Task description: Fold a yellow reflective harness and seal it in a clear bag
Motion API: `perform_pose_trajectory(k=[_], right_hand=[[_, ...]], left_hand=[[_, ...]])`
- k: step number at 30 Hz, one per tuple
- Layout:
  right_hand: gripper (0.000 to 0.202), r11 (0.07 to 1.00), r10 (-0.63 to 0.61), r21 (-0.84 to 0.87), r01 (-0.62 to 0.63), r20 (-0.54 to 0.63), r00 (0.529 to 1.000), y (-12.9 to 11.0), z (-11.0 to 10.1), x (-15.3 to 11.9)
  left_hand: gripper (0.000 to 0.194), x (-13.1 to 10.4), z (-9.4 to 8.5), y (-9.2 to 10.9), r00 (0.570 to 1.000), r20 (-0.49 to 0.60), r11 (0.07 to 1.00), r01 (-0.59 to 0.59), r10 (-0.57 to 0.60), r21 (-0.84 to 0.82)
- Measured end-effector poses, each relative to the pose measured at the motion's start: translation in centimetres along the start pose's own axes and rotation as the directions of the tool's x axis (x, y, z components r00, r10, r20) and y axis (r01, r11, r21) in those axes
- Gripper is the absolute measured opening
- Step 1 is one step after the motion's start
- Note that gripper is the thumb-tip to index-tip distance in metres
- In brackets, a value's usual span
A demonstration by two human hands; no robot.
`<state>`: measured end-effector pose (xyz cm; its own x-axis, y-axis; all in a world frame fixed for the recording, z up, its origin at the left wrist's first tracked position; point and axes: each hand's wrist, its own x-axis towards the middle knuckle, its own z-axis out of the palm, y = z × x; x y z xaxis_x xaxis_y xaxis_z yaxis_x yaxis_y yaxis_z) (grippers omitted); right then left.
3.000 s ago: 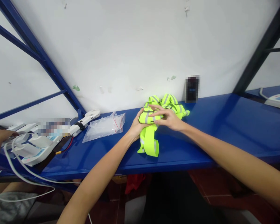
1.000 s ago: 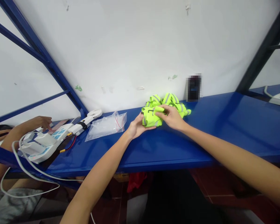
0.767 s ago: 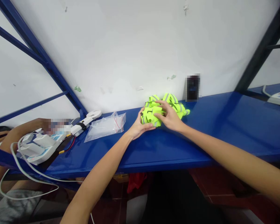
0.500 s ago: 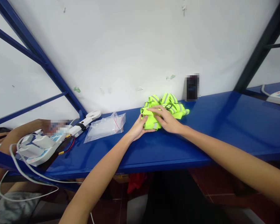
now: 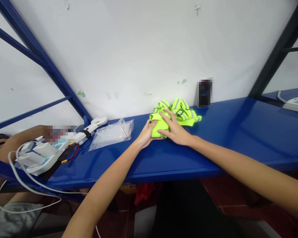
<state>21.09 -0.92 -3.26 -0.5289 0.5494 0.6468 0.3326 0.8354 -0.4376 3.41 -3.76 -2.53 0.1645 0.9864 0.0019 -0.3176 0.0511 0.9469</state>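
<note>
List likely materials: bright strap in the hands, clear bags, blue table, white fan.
Strap: probably woven fabric, matte; it folds softly.
Bags: likely thin plastic film, shiny; see-through and creased.
Table: perhaps painted metal, glossy; smooth blue with soft reflections, though coated board is possible.
Fan: probably hard plastic; smooth white body, slotted round head.

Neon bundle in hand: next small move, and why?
I'd probably gently press the right hand inward to tuck the neon bundle tighter: the left hand supports it from the side and below, the right's fingers lie spread against it, and a curled fold shows at its upper left.
</note>
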Motion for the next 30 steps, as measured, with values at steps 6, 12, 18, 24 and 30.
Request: perform_pose_trajectory(k=[6,12,18,24,30], right_hand=[[0.062,0.988,-0.155,-0.004,0.156,0.086,0.984,-0.2,-0.4,0.1],[0.054,0.978,-0.202,0.070,0.196,0.099,0.974,0.2,-0.9,0.4],[0.047,0.968,-0.249,0.033,0.248,0.042,0.968,0.9,-0.5,0.3],[0.056,0.952,-0.307,0.038,0.305,0.083,0.948,0.9,-0.5,0.3],[0.043,0.952,-0.306,0.022,0.306,0.062,0.950,1.0,0.1,-0.1]], left_hand=[[0.050,0.2,-0.3,-0.1,0.999,-0.004,0.998,-0.049,0.049,0.031],[0.057,0.3,-0.7,-0.5,0.994,0.037,0.994,-0.107,0.105,0.032],[0.039,0.2,-0.4,0.2,0.998,0.062,0.989,0.016,-0.007,-0.147],[0.053,0.1,-0.7,0.1,0.995,0.077,0.996,-0.058,0.064,-0.073],[0.064,0.2,-1.1,-0.3,0.989,0.130,0.997,-0.071,0.073,-0.017]])
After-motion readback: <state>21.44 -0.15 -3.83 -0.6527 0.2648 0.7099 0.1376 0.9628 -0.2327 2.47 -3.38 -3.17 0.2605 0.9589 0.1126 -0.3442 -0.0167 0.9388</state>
